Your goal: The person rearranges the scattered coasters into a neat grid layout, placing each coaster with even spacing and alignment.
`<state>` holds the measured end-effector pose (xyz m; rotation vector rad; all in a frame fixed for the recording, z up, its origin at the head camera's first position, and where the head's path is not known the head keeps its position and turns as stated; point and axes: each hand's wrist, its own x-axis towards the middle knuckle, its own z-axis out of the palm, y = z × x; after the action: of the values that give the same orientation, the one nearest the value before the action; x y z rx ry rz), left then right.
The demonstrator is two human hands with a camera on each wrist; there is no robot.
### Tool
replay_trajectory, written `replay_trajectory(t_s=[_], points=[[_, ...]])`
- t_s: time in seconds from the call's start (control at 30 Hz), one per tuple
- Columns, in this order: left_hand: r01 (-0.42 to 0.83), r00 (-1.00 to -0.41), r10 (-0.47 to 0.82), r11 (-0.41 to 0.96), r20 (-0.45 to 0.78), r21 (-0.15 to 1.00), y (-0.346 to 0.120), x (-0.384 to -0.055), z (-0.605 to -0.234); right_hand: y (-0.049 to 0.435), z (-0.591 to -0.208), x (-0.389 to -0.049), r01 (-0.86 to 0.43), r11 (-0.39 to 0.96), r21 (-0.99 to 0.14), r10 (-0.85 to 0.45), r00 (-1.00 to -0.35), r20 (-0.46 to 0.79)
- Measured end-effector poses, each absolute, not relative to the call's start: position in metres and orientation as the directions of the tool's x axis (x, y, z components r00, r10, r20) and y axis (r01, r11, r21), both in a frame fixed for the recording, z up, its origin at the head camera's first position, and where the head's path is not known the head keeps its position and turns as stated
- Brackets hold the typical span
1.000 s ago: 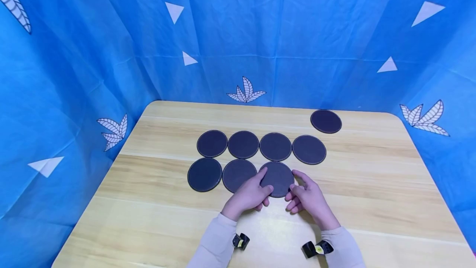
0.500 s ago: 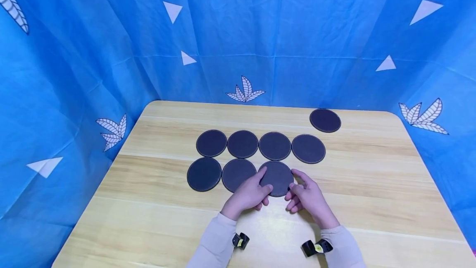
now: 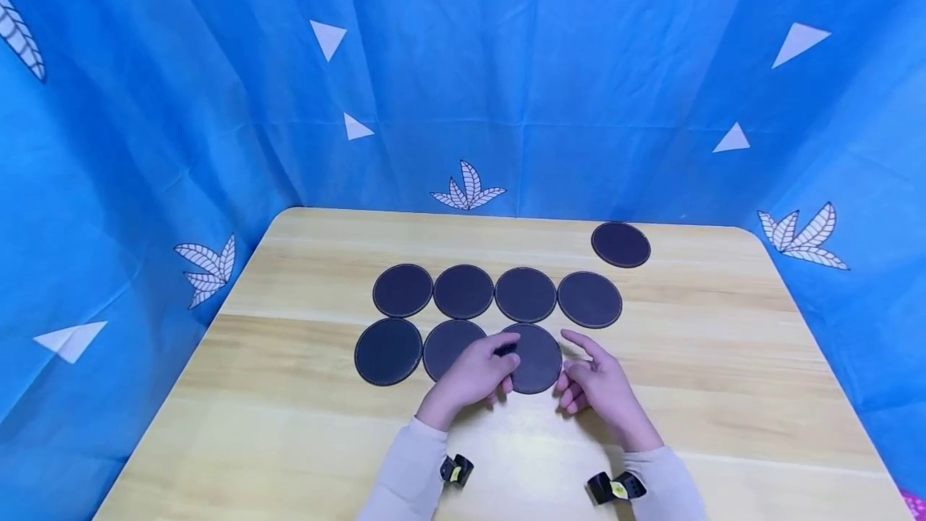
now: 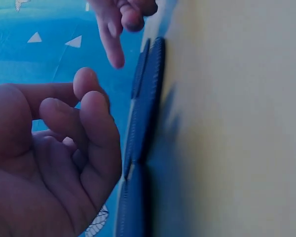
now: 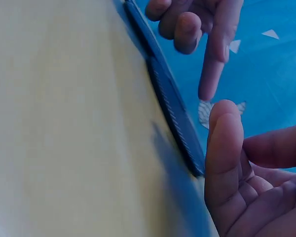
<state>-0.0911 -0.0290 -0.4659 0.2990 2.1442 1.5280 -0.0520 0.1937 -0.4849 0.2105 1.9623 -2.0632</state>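
Note:
Round black coasters with stitched rims lie flat on the table in two rows. My left hand (image 3: 470, 375) hovers over the third coaster (image 3: 538, 360) of the front row and overlaps the second coaster (image 3: 450, 344). Its fingers are loosely bent and hold nothing, as the left wrist view shows. At that third coaster's right edge is my right hand (image 3: 599, 384), index finger extended, the other fingers loosely curled and bare. In the right wrist view the coaster (image 5: 175, 116) lies beside both hands, with a gap to the right fingers.
Behind stand the back-row coasters (image 3: 526, 294), edge to edge. A single coaster (image 3: 620, 244) lies apart near the table's (image 3: 723, 392) far edge. A blue patterned curtain (image 3: 434, 47) hangs along the back and sides. Each sleeve carries a black wrist camera (image 3: 457, 469).
My left hand has lifted off the third front coaster and drawn slightly left. The right index finger has come away from its rim. The head view has shifted a little; the coasters keep their arrangement.

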Motion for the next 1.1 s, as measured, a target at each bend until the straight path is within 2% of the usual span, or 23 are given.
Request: replay_trajectory(t_s=[0.23,0.47,0.7,0.8,0.97,1.1], points=[[0.005,-0.882,0.450,0.305,-0.140,0.952,-0.006,-0.123,-0.449,0.227,-0.466,-0.065,0.248,0.039,-0.968,-0.026,-0.968,-0.249],[0.085,-0.841,0.536,0.256,-0.068,0.963,0.041,-0.178,-0.437,0.267,-0.448,-0.102,0.173,0.244,-0.954,0.099,-0.983,-0.153],[0.230,-0.855,0.518,0.428,-0.029,0.874,0.086,-0.239,-0.427,0.307,-0.446,-0.158,0.233,0.367,-0.901,0.152,-0.970,-0.189],[0.243,-0.865,0.500,0.499,-0.047,0.832,0.106,-0.259,-0.434,0.320,-0.448,-0.182,0.275,0.364,-0.890,0.144,-0.961,-0.238],[0.161,-0.870,0.465,0.583,-0.164,0.796,0.134,-0.271,-0.449,0.330,-0.454,-0.207,0.359,0.262,-0.896,0.117,-0.933,-0.340],[0.080,-0.860,0.460,0.548,-0.220,0.833,0.148,-0.274,-0.455,0.327,-0.460,-0.214,0.391,0.188,-0.901,0.128,-0.919,-0.372]])
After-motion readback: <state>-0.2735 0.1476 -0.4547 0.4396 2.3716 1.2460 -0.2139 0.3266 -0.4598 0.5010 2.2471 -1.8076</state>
